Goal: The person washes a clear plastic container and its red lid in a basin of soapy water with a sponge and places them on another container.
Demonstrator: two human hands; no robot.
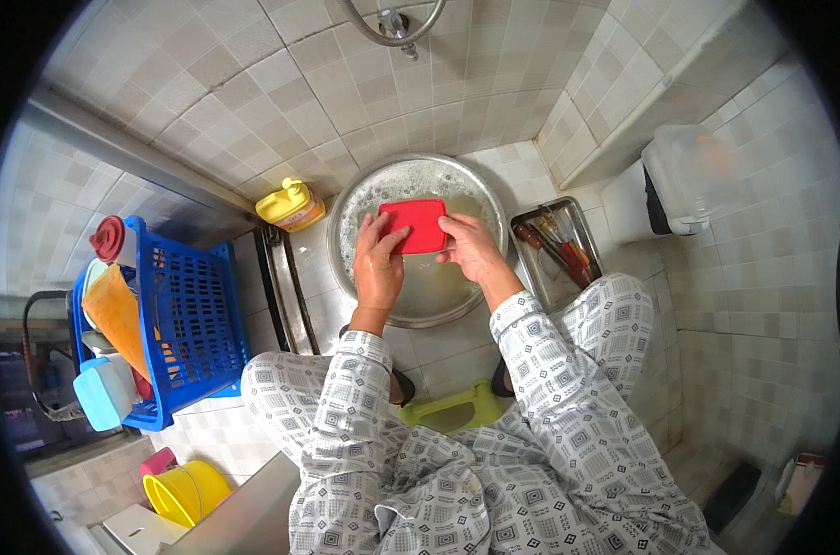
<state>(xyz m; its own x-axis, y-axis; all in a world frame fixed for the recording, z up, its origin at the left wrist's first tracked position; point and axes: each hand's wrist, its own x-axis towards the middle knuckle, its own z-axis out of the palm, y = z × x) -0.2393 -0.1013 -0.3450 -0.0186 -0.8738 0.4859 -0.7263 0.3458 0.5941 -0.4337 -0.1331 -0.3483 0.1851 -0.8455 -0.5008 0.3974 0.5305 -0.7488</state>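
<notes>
A flat red plastic lid (413, 225), rectangular with rounded corners, is held above a wide metal basin (500, 205) of cloudy, foamy water. My left hand (377, 270) grips its left side, with fingers lying across the top face. On the opposite edge, my right hand (475, 250) pinches the lid between thumb and fingers; some of these fingers are hidden beneath it. Both hands look wet. To the basin's right sits a metal tray (551, 298) of cutlery and other utensils with dark and red handles.
A yellow bottle (291, 205) with a pump stands behind the basin on the left. Further left, a blue plastic basket (193, 319) is full of containers. A yellow bucket (187, 493) is at lower left. White containers (628, 205) stand by the right wall. A tap (397, 26) juts from the back wall.
</notes>
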